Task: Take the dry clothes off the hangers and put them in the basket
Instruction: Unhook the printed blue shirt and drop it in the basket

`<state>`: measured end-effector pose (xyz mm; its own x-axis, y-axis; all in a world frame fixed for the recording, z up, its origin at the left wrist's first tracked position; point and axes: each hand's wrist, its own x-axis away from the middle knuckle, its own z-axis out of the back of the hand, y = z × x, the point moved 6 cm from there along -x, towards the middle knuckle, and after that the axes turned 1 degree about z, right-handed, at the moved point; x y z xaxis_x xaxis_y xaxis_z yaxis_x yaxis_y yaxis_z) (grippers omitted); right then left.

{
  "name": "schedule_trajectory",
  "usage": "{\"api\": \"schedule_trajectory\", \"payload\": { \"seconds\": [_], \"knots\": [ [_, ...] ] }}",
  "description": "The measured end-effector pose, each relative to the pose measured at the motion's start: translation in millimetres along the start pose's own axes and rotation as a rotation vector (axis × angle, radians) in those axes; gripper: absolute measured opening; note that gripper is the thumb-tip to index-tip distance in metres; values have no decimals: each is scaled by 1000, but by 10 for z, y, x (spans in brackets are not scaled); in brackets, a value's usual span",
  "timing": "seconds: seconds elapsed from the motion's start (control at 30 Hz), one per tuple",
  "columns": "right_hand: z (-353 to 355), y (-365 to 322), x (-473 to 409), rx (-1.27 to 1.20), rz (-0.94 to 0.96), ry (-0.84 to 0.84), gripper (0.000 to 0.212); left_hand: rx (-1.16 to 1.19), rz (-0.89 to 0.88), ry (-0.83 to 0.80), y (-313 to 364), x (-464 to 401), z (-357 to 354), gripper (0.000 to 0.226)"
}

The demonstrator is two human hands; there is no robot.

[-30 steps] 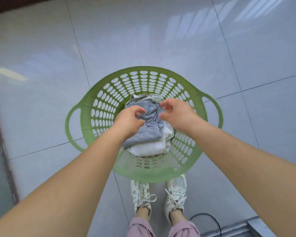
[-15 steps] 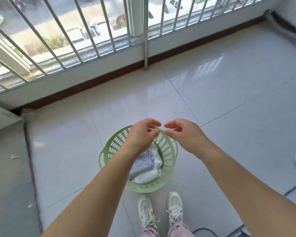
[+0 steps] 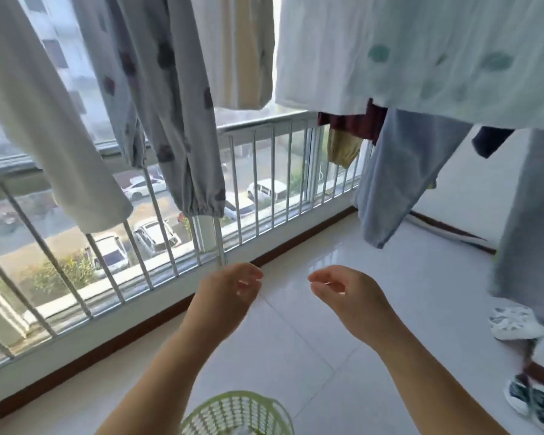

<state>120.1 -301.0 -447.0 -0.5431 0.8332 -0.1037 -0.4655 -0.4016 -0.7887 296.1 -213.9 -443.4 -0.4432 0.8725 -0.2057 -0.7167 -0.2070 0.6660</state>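
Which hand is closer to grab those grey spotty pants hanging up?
Probably the left hand. It is empty and sits almost under the cuff of the grey spotted pants. The right hand, also empty, is further to the side.

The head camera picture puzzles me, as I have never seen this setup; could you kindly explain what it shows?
There is no machine here: a person wears a camera on the head, so you look forward and down along their own bare arms. The left hand and right hand are raised, open and empty. At the bottom edge, a green basket stands on the tiled floor. Above hang clothes, among them grey spotted trousers and a white shirt. Behind is a balcony railing; shoes lie to the right.
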Motion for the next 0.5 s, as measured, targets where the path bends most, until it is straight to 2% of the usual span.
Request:
{"api": "schedule_trajectory", "payload": {
  "seconds": [0.13, 0.4, 0.5],
  "knots": [
    [649, -350, 27, 22, 105, 167, 15, -9, -94, 94, 476, -143, 343, 17],
    [1771, -1306, 103, 60, 453, 455, 19, 42, -361, 302, 1789, -409, 1065, 38],
    [2110, -1635, 122, 122, 569, 512, 22, 49, -438, 356, 2208, -480, 1282, 44]
  ]
}}
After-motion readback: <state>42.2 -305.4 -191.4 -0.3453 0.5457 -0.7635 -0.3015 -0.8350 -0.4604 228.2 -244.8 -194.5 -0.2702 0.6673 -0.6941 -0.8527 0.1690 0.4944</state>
